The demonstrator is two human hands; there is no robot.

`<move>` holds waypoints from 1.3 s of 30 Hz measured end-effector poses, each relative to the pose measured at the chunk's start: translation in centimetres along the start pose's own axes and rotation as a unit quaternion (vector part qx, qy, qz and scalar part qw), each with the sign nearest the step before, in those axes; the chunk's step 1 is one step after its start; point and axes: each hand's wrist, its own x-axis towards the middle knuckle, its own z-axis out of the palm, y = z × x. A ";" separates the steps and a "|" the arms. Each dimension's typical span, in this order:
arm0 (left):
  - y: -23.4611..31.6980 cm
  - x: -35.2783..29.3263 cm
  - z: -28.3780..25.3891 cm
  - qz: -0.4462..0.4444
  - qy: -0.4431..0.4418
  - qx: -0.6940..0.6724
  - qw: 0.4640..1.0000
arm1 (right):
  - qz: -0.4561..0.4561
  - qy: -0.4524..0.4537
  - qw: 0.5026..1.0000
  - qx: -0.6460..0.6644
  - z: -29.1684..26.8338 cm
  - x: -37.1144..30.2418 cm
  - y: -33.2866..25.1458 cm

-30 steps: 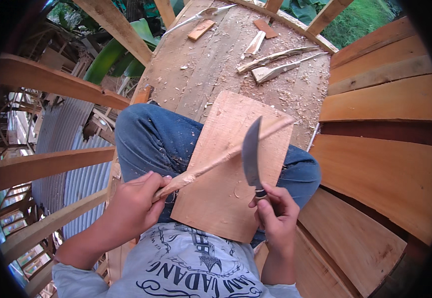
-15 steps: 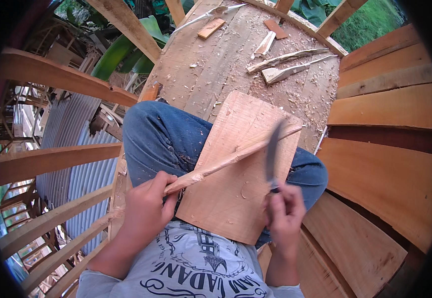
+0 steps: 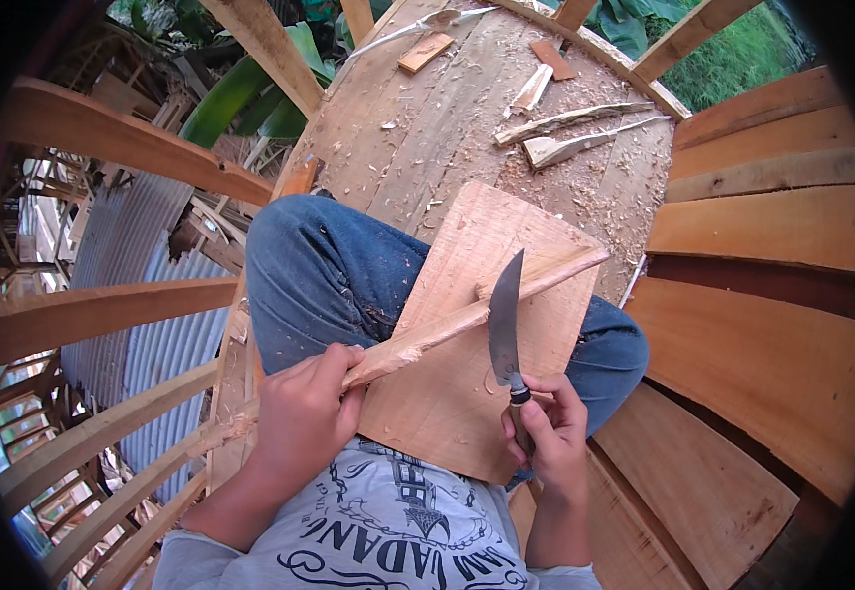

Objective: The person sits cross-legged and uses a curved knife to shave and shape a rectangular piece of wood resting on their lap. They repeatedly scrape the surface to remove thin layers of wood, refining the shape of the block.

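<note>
Stick [image 3: 432, 333] pinched near its lower end by the curled thumb and fingers of the left hand [image 3: 307, 401] seems best held firmly braced, with shallow strokes running away from that hand. Closed around the handle of the knife [image 3: 504, 324], the right hand [image 3: 553, 423] holds the blade upright across the stick, though I cannot tell whether the edge touches it. Farther out, the stick slants over a flat board [image 3: 447, 418] on the person's jeans [image 3: 324, 270], and shavings [image 3: 600, 197] litter the plank floor [image 3: 398, 182].
</note>
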 end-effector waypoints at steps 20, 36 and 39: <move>-0.6 0.5 0.0 0.003 -0.007 -0.007 1.000 | -0.014 0.028 0.976 -0.217 1.3 0.1 -0.5; -0.7 0.9 -0.1 0.007 -0.006 -0.004 1.000 | 0.120 -0.087 0.987 0.062 0.0 1.4 -0.2; -0.6 1.0 -0.2 0.008 -0.004 -0.002 1.000 | 0.112 -0.154 0.970 0.149 0.5 1.5 0.0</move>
